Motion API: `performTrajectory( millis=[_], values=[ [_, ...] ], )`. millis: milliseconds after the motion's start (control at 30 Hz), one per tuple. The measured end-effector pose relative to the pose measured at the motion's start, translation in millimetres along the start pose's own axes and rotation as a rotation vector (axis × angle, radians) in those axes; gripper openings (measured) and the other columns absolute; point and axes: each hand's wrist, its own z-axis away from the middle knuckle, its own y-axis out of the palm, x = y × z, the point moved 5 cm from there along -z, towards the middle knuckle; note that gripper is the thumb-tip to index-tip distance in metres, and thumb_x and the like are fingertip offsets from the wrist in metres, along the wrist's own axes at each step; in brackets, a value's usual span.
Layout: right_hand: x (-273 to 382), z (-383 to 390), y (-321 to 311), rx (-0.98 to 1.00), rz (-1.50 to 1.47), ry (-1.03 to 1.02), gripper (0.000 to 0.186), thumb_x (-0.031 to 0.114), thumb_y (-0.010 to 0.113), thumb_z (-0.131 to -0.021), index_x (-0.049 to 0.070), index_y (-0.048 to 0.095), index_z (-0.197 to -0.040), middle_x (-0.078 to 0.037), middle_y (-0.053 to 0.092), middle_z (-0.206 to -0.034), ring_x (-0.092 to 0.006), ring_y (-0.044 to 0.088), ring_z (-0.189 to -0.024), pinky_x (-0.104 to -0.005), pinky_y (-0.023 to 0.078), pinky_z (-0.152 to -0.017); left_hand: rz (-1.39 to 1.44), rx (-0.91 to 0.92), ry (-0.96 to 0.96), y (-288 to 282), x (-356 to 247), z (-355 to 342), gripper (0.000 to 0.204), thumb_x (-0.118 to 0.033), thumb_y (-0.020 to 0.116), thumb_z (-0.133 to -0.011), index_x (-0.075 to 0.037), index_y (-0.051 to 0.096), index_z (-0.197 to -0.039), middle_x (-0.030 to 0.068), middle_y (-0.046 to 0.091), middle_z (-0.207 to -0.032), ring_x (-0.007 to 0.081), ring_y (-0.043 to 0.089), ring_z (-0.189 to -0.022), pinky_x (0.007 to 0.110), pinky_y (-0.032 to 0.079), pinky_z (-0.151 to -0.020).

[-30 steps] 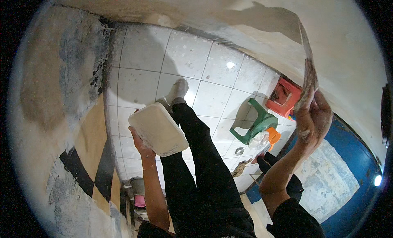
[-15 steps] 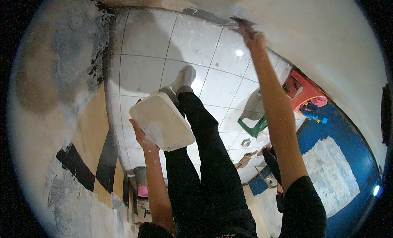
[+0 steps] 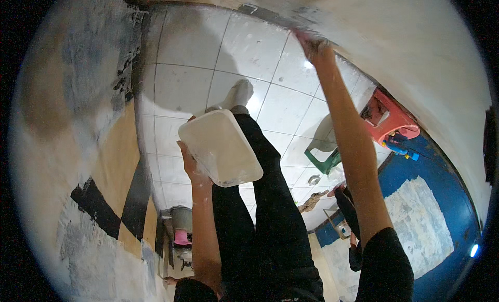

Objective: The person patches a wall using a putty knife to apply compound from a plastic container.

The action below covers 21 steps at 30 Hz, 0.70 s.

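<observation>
My left hand is wrapped round the side of a white rectangular plastic tub, which is tilted in front of my legs. Pale smears show on the tub and on my fingers. At the foot of the far wall, my right arm is stretched out. My right hand is closed on a thin flat scraper, blurred and partly hidden by the fingers. Grey streaks mark the wall's lower edge beside it.
White floor tiles lie below. To the right are a red plastic stool with things on it and a green stool. Another person's dark sleeve shows nearby. A grey bucket stands behind on the left; a patchy wall bounds the left.
My right hand has drawn down slightly from the wall's streaked strip toward the floor edge. The tub in my left hand has shifted right and slightly up.
</observation>
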Motion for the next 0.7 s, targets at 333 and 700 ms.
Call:
performTrajectory(
  millis=[333,700],
  values=[
    [104,103,105,-0.061,-0.910,0.296,0.041,-0.007,0.031,-0.086,-0.018,0.025,-0.125,-0.033,0.036,-0.128,-0.0377,0.043,-0.117,-0.0398,0.038,-0.101,0.045,-0.039,0.018,-22,-11,10,0.059,-0.052,0.029,-0.092,-0.008,0.035,-0.131,0.0103,0.042,-0.128,0.0250,0.042,-0.116,0.038,0.037,-0.097],
    [51,-4,18,-0.273,-0.687,0.268,0.037,0.012,0.036,-0.093,-0.013,0.038,-0.120,-0.028,0.045,-0.121,-0.0388,0.046,-0.112,-0.0435,0.042,-0.098,0.041,-0.027,0.023,-25,-16,3,0.058,-0.050,0.030,-0.092,-0.008,0.035,-0.130,0.0107,0.042,-0.129,0.0266,0.043,-0.116,0.040,0.037,-0.098]
  ],
)
